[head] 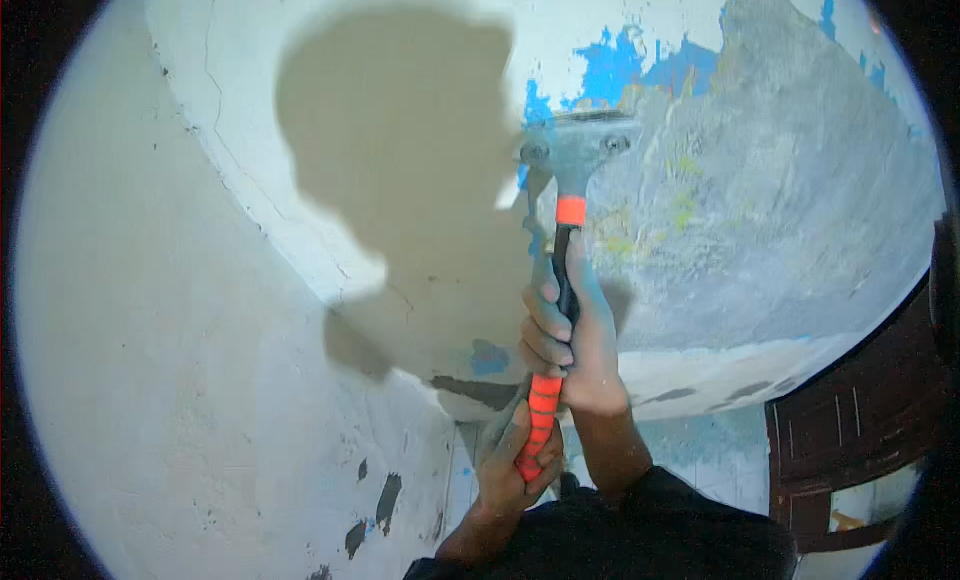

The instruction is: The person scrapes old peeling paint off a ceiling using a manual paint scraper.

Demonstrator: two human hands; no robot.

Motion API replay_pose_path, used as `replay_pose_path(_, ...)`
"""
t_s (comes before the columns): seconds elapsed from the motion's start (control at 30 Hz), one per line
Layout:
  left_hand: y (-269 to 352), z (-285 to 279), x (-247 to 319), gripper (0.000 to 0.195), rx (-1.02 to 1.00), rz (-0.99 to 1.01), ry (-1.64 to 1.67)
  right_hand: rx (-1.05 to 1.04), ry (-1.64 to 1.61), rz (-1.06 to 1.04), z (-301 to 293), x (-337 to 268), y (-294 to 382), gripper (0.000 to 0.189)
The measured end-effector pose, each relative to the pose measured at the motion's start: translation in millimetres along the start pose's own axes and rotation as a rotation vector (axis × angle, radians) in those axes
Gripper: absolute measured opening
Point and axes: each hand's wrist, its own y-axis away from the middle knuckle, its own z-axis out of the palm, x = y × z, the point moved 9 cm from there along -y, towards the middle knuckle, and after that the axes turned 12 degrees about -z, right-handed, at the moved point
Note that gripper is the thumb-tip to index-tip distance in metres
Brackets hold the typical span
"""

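A long-handled wall scraper point(574, 148) has its wide blade against the wall, at the border of white paint, blue paint point(611, 66) and bare grey plaster point(780, 175). My right hand point(596, 332) wraps around the black middle of its handle, thumb pointing up along it. Lower down, my left hand point(517, 452) grips the orange ribbed end point(544, 407) of the same handle. White paint point(240, 39) still covers the wall left of the blade, partly under the shadow of my head point(390, 137).
A second wall point(187, 370) meets this one at a corner on the left, with dark chipped patches point(388, 501) low on it. At the lower right stands a dark brown wooden cabinet point(840, 430). Pale floor tiles point(720, 467) show below.
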Motion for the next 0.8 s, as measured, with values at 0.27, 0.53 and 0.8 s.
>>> replay_pose_path(0.27,6.1,-3.1,6.7,0.041,0.058,0.014,-0.030,0.008,-0.019,-0.020,3.1,1.4,0.0,0.049)
replay_pose_path(0.53,9.4,2.1,15.0,0.043,0.078,0.010,-0.051,0.008,0.057,-0.033,9.4,-1.6,-2.8,0.048)
replay_pose_path(0.8,8.6,-6.2,15.9,0.045,0.160,0.054,-0.035,0.040,0.094,-0.032,5.6,0.7,-3.2,0.049)
